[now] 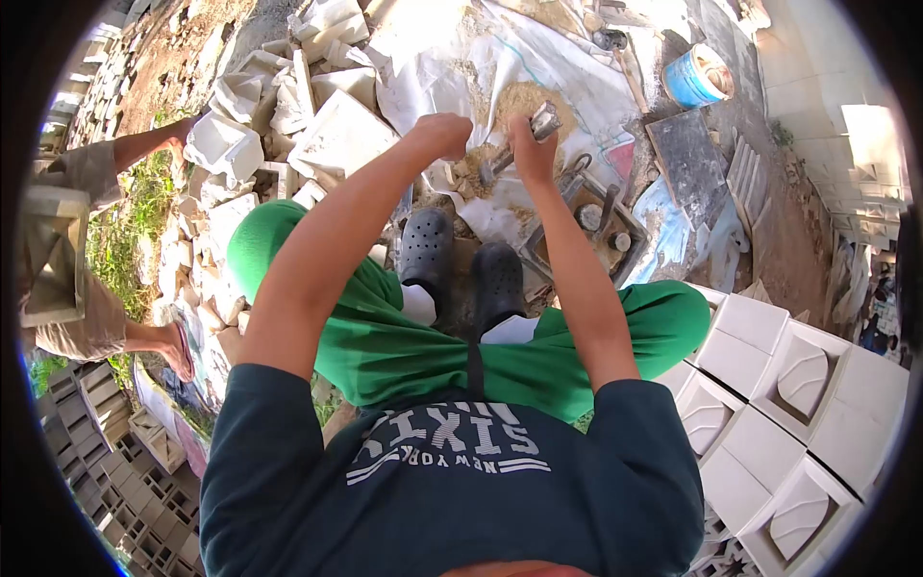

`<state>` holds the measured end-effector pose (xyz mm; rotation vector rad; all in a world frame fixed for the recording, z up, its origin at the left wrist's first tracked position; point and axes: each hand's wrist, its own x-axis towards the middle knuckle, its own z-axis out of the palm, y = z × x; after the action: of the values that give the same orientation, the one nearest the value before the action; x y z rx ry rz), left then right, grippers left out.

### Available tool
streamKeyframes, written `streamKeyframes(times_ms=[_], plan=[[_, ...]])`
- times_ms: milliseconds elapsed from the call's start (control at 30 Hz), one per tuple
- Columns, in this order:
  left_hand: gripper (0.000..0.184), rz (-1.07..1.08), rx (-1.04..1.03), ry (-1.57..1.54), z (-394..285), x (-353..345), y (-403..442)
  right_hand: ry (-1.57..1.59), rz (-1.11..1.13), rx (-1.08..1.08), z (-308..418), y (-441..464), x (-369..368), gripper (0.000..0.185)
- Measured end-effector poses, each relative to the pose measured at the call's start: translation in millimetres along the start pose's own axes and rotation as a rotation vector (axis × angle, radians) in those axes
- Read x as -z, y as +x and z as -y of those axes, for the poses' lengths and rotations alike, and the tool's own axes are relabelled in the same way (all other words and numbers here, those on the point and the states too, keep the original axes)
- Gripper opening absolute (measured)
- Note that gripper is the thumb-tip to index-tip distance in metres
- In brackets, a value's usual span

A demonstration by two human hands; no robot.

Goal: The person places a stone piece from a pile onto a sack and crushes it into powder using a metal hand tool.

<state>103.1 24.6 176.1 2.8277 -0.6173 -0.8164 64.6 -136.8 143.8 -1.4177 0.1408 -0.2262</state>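
Observation:
My right hand is closed around a grey metal tool, whose narrow lower part slants down to the left; its exact kind is unclear. Just left of it, my left hand is a fist over the pale sheet, and I cannot see whether anything is in it. Behind the tool lies a heap of sand. Below and right of my right hand sits a dark metal mould with round knobs and a handle, partly covered by my forearm. My feet in black clogs stand close to both hands.
White cast blocks and broken pieces are piled at left. Stacked patterned blocks stand at right. A blue bucket and dark board lie beyond the mould. At far left, a person is beside a hollow block.

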Motion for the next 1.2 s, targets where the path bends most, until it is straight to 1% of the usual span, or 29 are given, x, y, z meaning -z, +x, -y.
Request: streamKeyframes(times_ms=[33,100,133,167,200,233,267,333,367,433,467,500,533,567,633,667,733,767,833,867,933,967,1000,1033,1067,1100,1133,1167,1200], plan=[[0.020,-0.030,0.024,-0.021,-0.5,-18.2,9.0,0.002,0.010,0.015,0.6,1.9,4.0,0.027],[0.019,-0.114,0.068,-0.089,1.7,-70.8,30.4,0.111,-0.081,0.005,-1.4,-3.0,14.9,0.023],[0.018,-0.167,0.084,-0.135,6.6,-101.2,42.5,0.111,-0.076,0.011,-4.2,-6.9,19.9,0.023],[0.018,-0.176,0.085,-0.135,12.3,-126.6,53.6,0.143,-0.075,0.025,-6.8,-10.4,23.4,0.022],[0.018,-0.298,0.087,-0.146,17.1,-154.0,59.8,0.172,-0.080,0.028,-10.0,-18.9,27.7,0.020],[0.017,-0.416,0.090,-0.159,16.4,-170.3,60.2,0.119,-0.063,0.041,-10.5,-29.3,31.0,0.023],[0.017,-0.405,0.095,-0.167,14.7,-185.3,61.4,0.113,-0.061,0.027,-10.6,-40.1,32.0,0.023],[0.021,-0.429,0.131,-0.108,12.4,-196.1,66.0,0.035,-0.076,0.037,-6.4,-51.2,30.3,0.029],[0.021,-0.430,0.137,-0.117,12.9,-198.5,70.0,-0.044,-0.038,0.071,-10.1,-53.1,35.5,0.031],[0.015,-0.623,0.083,-0.015,12.6,-203.3,74.5,-0.020,-0.032,0.050,-8.7,-59.1,41.5,0.029],[0.015,-0.622,0.094,-0.025,13.4,-205.0,76.6,0.012,-0.034,0.031,-8.5,-60.9,42.6,0.028],[0.019,-0.555,0.117,-0.049,14.9,-203.8,80.4,0.040,-0.080,0.037,-7.8,-60.1,40.7,0.025],[0.024,-0.489,0.140,-0.073,16.4,-202.8,84.0,0.035,-0.065,0.033,-6.3,-58.3,40.6,0.025],[0.024,-0.490,0.153,-0.082,17.0,-202.7,86.8,0.102,-0.097,0.033,-4.0,-56.8,41.0,0.026],[0.021,-0.395,-0.009,0.025,18.0,-203.3,91.5,0.221,-0.145,0.040,3.8,-51.2,38.8,0.031],[0.021,-0.396,-0.002,0.018,20.1,-205.3,90.3,0.217,-0.136,0.036,1.7,-47.3,41.7,0.031],[0.020,-0.512,-0.035,-0.096,23.8,-207.9,80.3,0.335,-0.127,0.081,-0.1,-39.7,47.5,0.028],[0.020,-0.512,-0.032,-0.104,25.8,-209.9,75.2,0.319,-0.106,0.109,-1.4,-34.8,48.9,0.028],[0.031,-0.579,-0.111,-0.155,28.1,-215.4,67.0,0.282,-0.071,0.077,15.1,-26.5,43.4,0.029],[0.031,-0.582,-0.106,-0.164,26.0,-216.0,63.7,0.254,-0.044,0.047,27.4,-22.9,38.8,0.030],[0.048,-0.750,-0.095,-0.089,21.1,-209.4,50.3,0.234,0.001,0.052,64.3,-19.3,26.1,0.031],[0.048,-0.750,-0.094,-0.095,19.9,-207.2,46.3,0.218,0.065,0.081,81.7,-16.5,22.7,0.031],[0.067,-0.747,-0.047,-0.099,18.3,-207.0,40.8,0.201,0.126,0.106,96.6,-16.5,20.0,0.031],[0.088,-0.746,0.001,-0.099,17.6,-206.3,35.4,0.198,0.125,0.103,110.3,-16.6,16.3,0.031],[0.088,-0.747,0.005,-0.100,16.7,-205.2,29.8,0.191,0.179,0.130,122.4,-15.8,11.3,0.031],[0.094,-0.745,0.109,-0.112,15.3,-204.7,23.9,0.185,0.234,0.158,127.0,-15.4,6.0,0.031],[0.100,-0.740,0.209,-0.123,14.4,-204.7,18.3,0.185,0.235,0.156,121.6,-15.5,-0.5,0.031],[0.100,-0.736,0.210,-0.125,13.7,-205.6,12.7,0.125,0.190,0.124,109.5,-15.3,-8.1,0.031],[0.100,-0.756,0.265,-0.178,12.4,-205.9,8.4,0.064,0.147,0.093,93.7,-13.8,-15.3,0.031]])
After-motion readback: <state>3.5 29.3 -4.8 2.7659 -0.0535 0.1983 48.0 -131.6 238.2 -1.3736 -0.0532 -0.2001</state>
